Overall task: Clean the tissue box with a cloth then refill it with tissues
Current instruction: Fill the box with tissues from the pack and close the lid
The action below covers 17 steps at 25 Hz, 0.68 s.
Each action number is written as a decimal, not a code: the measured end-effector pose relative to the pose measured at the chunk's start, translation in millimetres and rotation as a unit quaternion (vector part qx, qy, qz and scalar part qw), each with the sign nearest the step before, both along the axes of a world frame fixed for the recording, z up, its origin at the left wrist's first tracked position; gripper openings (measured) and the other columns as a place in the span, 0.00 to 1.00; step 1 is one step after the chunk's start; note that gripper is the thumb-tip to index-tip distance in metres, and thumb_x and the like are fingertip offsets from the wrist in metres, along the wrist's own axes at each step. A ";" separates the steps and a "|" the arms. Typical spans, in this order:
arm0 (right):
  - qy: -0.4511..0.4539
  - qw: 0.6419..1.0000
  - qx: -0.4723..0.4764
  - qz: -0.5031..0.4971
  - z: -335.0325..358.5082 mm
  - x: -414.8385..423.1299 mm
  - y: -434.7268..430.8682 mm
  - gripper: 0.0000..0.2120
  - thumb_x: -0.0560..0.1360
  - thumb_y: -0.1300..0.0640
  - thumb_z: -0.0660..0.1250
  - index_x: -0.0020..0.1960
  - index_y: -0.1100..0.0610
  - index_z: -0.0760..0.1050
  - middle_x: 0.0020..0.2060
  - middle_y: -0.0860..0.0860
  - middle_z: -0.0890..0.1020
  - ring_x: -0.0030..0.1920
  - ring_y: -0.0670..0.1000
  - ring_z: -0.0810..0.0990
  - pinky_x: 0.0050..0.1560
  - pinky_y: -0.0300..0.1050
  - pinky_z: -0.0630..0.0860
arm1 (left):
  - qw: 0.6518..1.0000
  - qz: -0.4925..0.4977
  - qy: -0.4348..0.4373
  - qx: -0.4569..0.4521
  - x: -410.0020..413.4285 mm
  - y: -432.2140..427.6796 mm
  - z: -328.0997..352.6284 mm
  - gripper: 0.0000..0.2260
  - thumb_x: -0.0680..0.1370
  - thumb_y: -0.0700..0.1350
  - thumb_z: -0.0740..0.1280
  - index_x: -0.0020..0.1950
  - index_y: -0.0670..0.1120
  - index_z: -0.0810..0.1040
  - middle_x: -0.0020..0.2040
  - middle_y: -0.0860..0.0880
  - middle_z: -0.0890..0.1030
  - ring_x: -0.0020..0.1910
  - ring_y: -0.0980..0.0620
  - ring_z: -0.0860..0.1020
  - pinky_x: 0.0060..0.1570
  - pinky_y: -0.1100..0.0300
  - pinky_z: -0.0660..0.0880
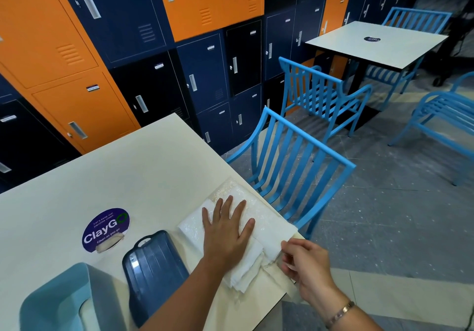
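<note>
**Tissues pinned at the table's right edge**

Nearest, one light-blue tissue box (pixel 64 300) sits near-left, with one dark-blue lid (pixel 154 266) flat beside it. The left hand (pixel 225 228) lies flat, fingers straight, pressing the single tissue stack (pixel 246 266). The right hand (pixel 305 261) pinches the stack's end, right at the table (pixel 143 177) edge. Bare tabletop runs beyond to the lockers (pixel 205 74). Four blue chairs (pixel 295 156) and a second table (pixel 372 43) stand further off.

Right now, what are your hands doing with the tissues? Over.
Left hand flat on tissue stack. Right hand pinching its edge. Light blue container and dark blue case sit left. Nothing in the way.
</note>
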State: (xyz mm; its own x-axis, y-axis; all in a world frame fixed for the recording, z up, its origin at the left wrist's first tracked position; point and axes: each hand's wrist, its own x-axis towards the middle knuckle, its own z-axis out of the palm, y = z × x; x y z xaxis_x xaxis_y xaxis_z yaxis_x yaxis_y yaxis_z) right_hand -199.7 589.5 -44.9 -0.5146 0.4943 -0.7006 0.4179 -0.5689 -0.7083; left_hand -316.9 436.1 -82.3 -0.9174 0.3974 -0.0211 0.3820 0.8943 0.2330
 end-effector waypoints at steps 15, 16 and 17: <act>-0.017 0.995 0.071 -0.065 -3.4 -31.8 -18.5 0.07 0.74 0.63 0.77 0.48 0.60 0.79 0.40 0.58 0.82 0.33 0.57 0.82 0.37 0.50 0.84 | 1.000 0.001 -0.004 0.002 3.6 -1.7 0.4 0.40 0.72 0.75 0.29 0.82 0.63 0.48 0.84 0.53 0.46 0.83 0.49 0.42 0.77 0.37 0.37; -0.015 0.995 0.067 -0.066 -3.3 -35.7 -21.1 0.07 0.73 0.63 0.77 0.47 0.60 0.79 0.39 0.58 0.82 0.32 0.57 0.82 0.36 0.49 0.84 | 1.000 -0.005 -0.008 0.006 4.6 -2.0 1.6 0.41 0.72 0.76 0.29 0.82 0.63 0.48 0.84 0.52 0.45 0.83 0.49 0.42 0.77 0.37 0.37; -0.014 0.996 0.065 -0.066 -3.3 -39.2 -24.1 0.07 0.73 0.62 0.77 0.47 0.60 0.79 0.39 0.57 0.83 0.33 0.56 0.82 0.36 0.48 0.84 | 1.000 -0.010 -0.011 0.006 5.4 -2.3 3.2 0.42 0.71 0.77 0.30 0.82 0.63 0.48 0.84 0.52 0.44 0.83 0.49 0.40 0.77 0.37 0.36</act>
State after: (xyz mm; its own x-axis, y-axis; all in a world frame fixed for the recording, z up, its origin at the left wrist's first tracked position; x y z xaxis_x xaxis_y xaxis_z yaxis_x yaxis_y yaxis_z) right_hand -238.9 565.4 -48.2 -0.4201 0.6439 -0.6395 0.3660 -0.5246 -0.7687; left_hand -311.5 433.8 -79.1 -0.9089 0.4154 -0.0362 0.3940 0.8839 0.2519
